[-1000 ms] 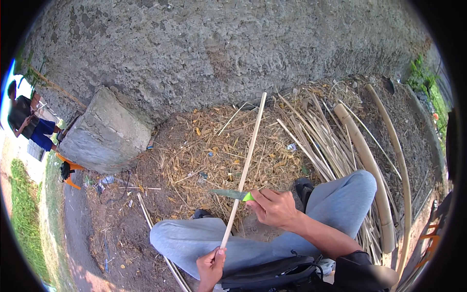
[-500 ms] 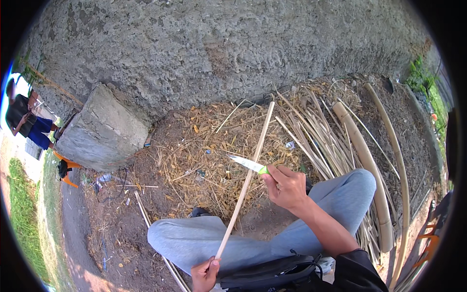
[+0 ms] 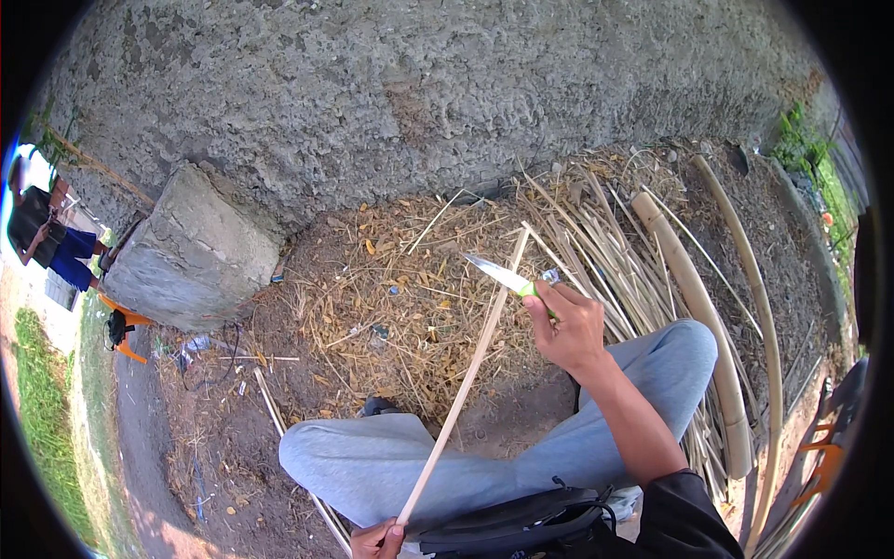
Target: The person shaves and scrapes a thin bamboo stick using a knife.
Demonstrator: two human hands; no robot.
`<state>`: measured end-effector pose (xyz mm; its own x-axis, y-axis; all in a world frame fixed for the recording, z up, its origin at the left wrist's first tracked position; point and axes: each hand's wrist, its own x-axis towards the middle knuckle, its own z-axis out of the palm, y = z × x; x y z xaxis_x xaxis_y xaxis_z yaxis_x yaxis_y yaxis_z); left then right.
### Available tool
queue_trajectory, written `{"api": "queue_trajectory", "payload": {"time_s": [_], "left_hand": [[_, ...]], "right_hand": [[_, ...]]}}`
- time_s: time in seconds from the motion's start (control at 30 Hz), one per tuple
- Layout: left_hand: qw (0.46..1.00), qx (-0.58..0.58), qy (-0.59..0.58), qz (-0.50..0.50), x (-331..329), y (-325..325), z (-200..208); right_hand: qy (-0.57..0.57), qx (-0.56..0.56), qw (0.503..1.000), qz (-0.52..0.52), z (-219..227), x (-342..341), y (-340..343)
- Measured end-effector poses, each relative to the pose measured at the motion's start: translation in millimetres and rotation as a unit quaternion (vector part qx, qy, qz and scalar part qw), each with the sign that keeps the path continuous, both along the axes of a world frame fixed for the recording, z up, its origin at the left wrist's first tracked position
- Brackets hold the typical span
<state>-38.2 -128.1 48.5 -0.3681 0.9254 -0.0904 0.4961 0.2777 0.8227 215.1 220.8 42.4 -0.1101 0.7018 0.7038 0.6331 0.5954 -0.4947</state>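
My left hand (image 3: 378, 538), low in the view near my hip, pinches the near end of a long pale bamboo strip (image 3: 454, 408). The strip slants up and away to the right, across my lap. In my right hand (image 3: 570, 328) is a knife (image 3: 504, 276) with a bright green handle, fingers closed round it. Its blade points up and left and lies across the strip toward the far end. Whether the edge bites into the wood I cannot tell.
Split bamboo strips (image 3: 596, 252) lie heaped at the right beside a thick bamboo piece (image 3: 694, 307) and a curved pole (image 3: 750, 279). A rough wall (image 3: 447, 93) rises ahead, with a concrete block (image 3: 191, 256) at left. Beyond it stands a person (image 3: 51, 228).
My right hand and the knife have moved farther up along the strip, away from me and slightly right. My left hand has shifted a little lower and left with the strip's near end.
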Motion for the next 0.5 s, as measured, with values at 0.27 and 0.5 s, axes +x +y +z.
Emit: {"api": "queue_trajectory", "payload": {"time_s": [0.27, 0.5], "left_hand": [[0.997, -0.057, -0.042, -0.036, -19, -20, 9], [0.998, -0.059, -0.009, 0.026, -26, -45, 34]], "right_hand": [[-0.013, -0.025, 1.000, -0.002, -16, -6, 1], [0.215, -0.174, 0.947, -0.165, 8, 59, 54]]}}
